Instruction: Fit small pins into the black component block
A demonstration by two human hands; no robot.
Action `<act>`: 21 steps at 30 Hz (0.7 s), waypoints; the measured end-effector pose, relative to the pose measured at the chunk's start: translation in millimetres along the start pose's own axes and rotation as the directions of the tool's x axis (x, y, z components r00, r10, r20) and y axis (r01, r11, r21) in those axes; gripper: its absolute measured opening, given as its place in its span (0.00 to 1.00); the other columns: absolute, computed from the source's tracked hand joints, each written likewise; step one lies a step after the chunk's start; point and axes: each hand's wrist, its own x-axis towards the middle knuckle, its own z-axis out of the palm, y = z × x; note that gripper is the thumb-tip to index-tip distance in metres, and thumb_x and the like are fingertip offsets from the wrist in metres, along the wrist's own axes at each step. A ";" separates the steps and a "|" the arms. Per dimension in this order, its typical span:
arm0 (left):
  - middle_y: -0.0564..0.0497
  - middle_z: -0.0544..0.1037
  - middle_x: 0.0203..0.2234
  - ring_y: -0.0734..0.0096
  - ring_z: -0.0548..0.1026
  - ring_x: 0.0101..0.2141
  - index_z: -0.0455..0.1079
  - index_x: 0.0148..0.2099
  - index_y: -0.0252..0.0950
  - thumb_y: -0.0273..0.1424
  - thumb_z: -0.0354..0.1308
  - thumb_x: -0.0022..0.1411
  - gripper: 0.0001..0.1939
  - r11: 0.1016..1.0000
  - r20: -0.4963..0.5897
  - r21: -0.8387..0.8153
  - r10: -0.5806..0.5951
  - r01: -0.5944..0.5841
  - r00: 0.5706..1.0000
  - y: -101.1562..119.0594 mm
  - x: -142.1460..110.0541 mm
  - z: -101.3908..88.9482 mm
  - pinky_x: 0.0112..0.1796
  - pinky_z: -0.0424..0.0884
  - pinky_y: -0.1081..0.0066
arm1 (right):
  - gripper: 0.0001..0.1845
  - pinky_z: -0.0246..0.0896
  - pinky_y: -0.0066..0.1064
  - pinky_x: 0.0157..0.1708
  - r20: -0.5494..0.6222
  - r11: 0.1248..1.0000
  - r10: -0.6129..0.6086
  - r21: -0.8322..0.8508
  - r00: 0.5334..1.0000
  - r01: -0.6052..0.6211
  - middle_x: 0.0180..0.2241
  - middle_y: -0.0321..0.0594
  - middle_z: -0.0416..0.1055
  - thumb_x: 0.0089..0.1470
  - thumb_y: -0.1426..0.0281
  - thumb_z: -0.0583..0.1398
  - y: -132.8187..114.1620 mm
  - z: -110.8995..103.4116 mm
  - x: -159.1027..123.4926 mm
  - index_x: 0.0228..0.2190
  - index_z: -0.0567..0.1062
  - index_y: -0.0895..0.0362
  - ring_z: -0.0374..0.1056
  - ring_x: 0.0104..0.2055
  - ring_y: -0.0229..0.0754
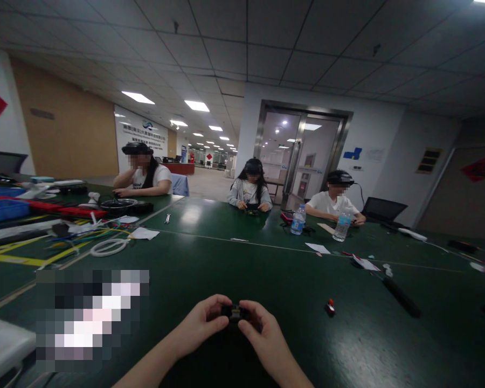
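The left hand [204, 323] and the right hand [267, 326] are both closed on the small black part [235, 312], one at each end of it, with fingertips and thumbs doing the pinching. The part looks held just off the green table [210, 272]; how high I can't tell. With so little of it between the fingers, an uneven squeeze or a twist from one side could make it slip, and anything loose in it could pop out and be hard to spot on the dark surface. The fingers also hide its ends, so a misaligned edge there might go unnoticed. To the right of the part, the little red-and-silver item [330, 307] lies where a sweeping forearm might nudge it. Farther right of the part is the black-handled tool [402, 298], less likely to be caught. Beyond the part to its left, the white cable coil [110, 247] could snag a sleeve or wrist on a long reach. Well beyond the part, off to its right, stand two bottles [298, 220], which could tip if the table were knocked. The seated person [253, 188] farthest beyond the part poses little risk.
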 end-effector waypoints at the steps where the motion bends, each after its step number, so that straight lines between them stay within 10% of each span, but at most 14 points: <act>1: 0.51 0.74 0.36 0.65 0.71 0.39 0.62 0.45 0.37 0.39 0.58 0.55 0.18 1.000 0.001 0.002 0.000 0.000 1.000 1.0 -0.2 0.3 0.39 0.63 0.67 | 0.19 0.60 0.35 0.43 0.000 1.000 0.003 0.006 1.000 -0.003 0.41 0.39 0.69 0.48 0.66 0.57 -0.4 0.0 -0.3 0.44 0.69 0.54 0.65 0.42 0.44; 21: 0.48 0.72 0.41 0.62 0.69 0.43 0.54 0.55 0.39 0.41 0.60 0.53 0.30 0.999 0.015 -0.044 0.005 -0.005 1.000 -9.8 0.7 -2.0 0.42 0.61 0.65 | 0.19 0.59 0.36 0.45 0.013 0.999 -0.021 0.030 1.000 0.020 0.43 0.40 0.70 0.48 0.65 0.57 2.3 -0.2 1.3 0.44 0.69 0.54 0.65 0.45 0.45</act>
